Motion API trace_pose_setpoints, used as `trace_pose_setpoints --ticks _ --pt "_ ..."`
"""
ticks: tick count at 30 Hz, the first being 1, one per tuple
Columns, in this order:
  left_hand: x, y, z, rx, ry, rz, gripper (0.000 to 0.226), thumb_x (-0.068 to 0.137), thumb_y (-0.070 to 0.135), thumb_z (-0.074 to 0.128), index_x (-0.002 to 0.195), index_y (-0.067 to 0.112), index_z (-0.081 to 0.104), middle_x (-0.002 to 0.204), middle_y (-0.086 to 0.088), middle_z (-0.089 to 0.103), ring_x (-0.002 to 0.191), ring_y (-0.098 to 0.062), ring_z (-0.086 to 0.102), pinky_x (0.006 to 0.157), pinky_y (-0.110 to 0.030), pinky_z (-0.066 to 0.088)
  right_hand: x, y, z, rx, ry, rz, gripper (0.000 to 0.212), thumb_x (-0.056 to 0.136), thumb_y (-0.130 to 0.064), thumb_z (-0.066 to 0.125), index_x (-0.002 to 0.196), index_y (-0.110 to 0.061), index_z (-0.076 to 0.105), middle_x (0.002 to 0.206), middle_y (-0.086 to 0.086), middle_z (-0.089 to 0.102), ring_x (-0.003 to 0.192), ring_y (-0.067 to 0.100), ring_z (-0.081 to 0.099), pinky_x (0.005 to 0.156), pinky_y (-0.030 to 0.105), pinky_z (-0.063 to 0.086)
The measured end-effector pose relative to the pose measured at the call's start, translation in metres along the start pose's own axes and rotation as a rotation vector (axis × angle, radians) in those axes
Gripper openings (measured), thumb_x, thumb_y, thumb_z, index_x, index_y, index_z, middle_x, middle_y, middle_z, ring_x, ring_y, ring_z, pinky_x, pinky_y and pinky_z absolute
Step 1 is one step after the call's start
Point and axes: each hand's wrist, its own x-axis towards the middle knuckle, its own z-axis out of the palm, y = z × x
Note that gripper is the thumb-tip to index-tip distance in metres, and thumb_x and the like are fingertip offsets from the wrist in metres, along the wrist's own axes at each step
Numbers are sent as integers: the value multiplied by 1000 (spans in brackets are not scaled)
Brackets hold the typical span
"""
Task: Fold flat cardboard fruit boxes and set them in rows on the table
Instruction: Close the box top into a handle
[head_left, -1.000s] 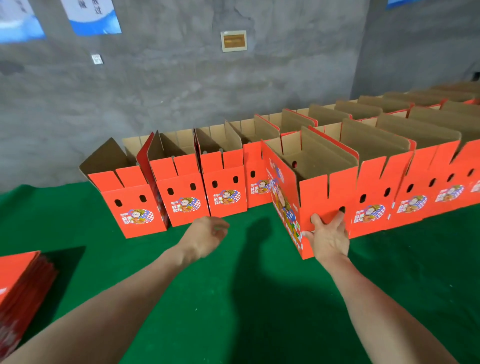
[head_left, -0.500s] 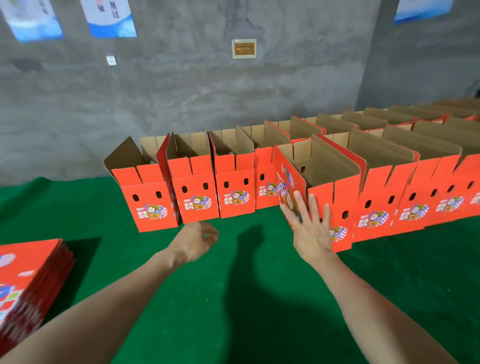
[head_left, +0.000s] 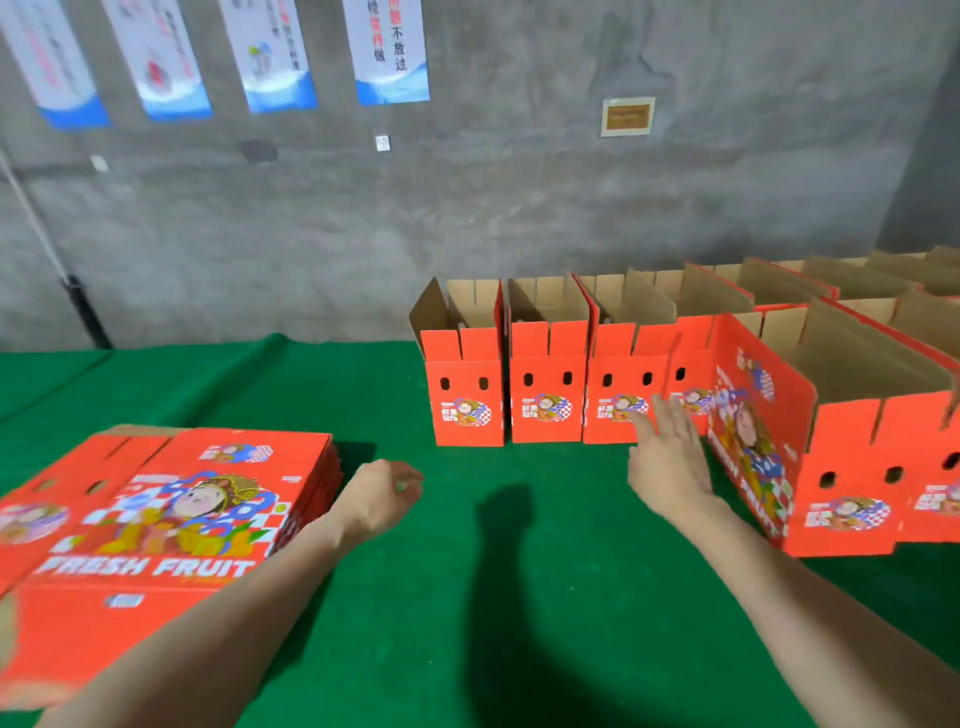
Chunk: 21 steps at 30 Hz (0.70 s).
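Note:
A stack of flat red fruit boxes (head_left: 156, 525) lies on the green table (head_left: 467, 623) at the left. Folded red boxes stand in a back row (head_left: 545, 384) near the wall. A nearer row starts at the right with a folded box (head_left: 810, 447), its top open. My right hand (head_left: 670, 462) hovers with straight fingers just left of that box, not touching it. My left hand (head_left: 384, 493) hangs loosely curled over the table, close to the right edge of the flat stack, holding nothing.
A grey concrete wall (head_left: 519, 218) with posters rises behind the table. More folded boxes (head_left: 857, 280) run off to the far right. Bare green cloth lies between my arms and left of the back row.
My right hand has let go of the folded box and drawn back to its left. The view has swung left, bringing the flat stack closer to my left hand.

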Motion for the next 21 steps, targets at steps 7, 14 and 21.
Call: trace_pose_setpoints --ticks 7,14,21 --pt "-38 -152 -37 151 139 -281 53 92 24 53 141 8 40 151 -10 34 137 -24 35 110 -33 30 -76 -177 31 512 -239 -316 44 100 -16 44 143 -15 37 151 0 35 139 15 31 112 18 15" --pt "-95 -256 -37 300 10 -469 64 98 53 27 151 27 4 159 7 -9 146 -17 -10 115 -53 1 -114 -252 72 448 -544 -340 40 99 -23 45 139 -20 43 143 2 46 133 17 39 108 24 26" --pt "-122 -221 -25 283 249 -124 62 79 58 30 118 25 65 125 -5 61 114 -31 57 95 -54 35 -118 -298 101 456 -686 -113 33 99 -22 44 130 -10 47 130 9 58 117 23 56 95 29 44"
